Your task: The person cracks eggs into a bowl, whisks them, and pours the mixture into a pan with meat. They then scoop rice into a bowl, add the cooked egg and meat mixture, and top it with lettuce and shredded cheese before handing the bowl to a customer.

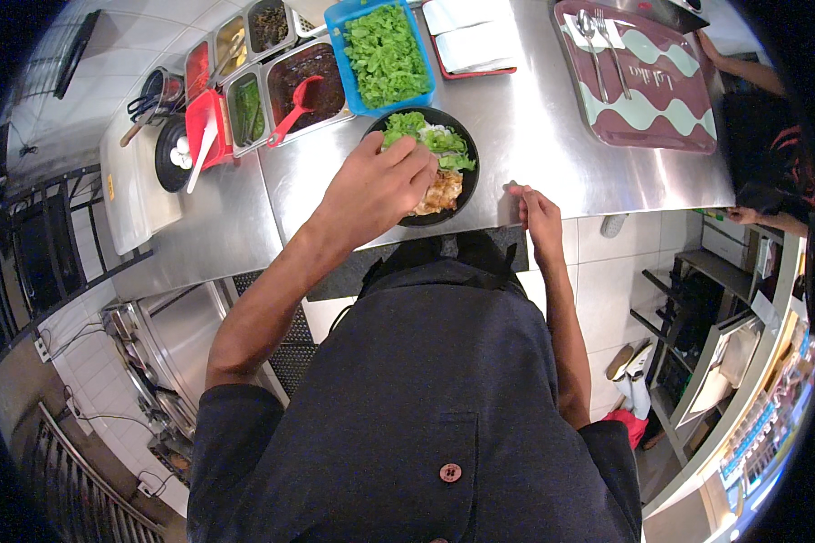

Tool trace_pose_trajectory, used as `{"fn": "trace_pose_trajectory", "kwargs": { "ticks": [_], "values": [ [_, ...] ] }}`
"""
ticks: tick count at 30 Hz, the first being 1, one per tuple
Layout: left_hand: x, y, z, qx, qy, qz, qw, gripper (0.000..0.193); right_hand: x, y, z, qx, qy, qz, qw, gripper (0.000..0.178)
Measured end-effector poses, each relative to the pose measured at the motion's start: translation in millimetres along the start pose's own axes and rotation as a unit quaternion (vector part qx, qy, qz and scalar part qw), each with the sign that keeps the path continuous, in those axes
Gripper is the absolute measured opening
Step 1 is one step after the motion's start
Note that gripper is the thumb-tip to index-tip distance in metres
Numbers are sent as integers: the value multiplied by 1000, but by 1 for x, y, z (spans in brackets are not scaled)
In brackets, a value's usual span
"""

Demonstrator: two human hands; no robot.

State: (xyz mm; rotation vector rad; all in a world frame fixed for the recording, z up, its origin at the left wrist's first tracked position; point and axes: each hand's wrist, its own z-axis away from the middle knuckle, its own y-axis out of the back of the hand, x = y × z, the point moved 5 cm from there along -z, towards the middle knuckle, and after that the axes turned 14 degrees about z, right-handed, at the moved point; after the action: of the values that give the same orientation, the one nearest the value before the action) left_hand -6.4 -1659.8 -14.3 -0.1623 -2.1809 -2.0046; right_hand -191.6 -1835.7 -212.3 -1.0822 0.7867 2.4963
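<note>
A black bowl (467,195) stands near the counter's front edge. Chopped green lettuce (441,140) lies at its far side, and browned pieces of food that look like cooked meat (442,195) fill the near side. Over the bowl's left part reaches my left hand (385,181), its fingers bent down and pinched together at the food. Whatever is between those fingertips is hidden. My right hand (541,222) hovers at the counter edge, right of the bowl, with fingers loosely curled and nothing visible in them. Just beyond the bowl sits a blue tub (336,36) full of chopped lettuce (385,54).
Left of the tub, metal pans hold dark sauce with a red ladle (292,113) and green vegetables (246,104). A red container (210,127) and a black bowl of eggs (170,167) stand farther left. A patterned tray (638,127) carries a spoon and fork; another person's arm (743,71) is beside it.
</note>
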Motion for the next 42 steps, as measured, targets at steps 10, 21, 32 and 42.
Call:
{"fn": "trace_pose_trajectory", "kwargs": {
  "ticks": [10,21,32,42],
  "values": [
    [-19,34,23,9,63,-14,998,26,2,3,0,-16,2,-12,1000,37],
    [-34,-6,26,18,97,121,988,14,5,-1,-1,-28,-5,10,1000,34],
    [-48,3,7,56,75,48,994,24,8,3,-5,-4,0,-6,1000,34],
    [-43,26,7,3,112,-16,994,27,14,5,-9,0,-6,-22,1000,33]
  ]
}}
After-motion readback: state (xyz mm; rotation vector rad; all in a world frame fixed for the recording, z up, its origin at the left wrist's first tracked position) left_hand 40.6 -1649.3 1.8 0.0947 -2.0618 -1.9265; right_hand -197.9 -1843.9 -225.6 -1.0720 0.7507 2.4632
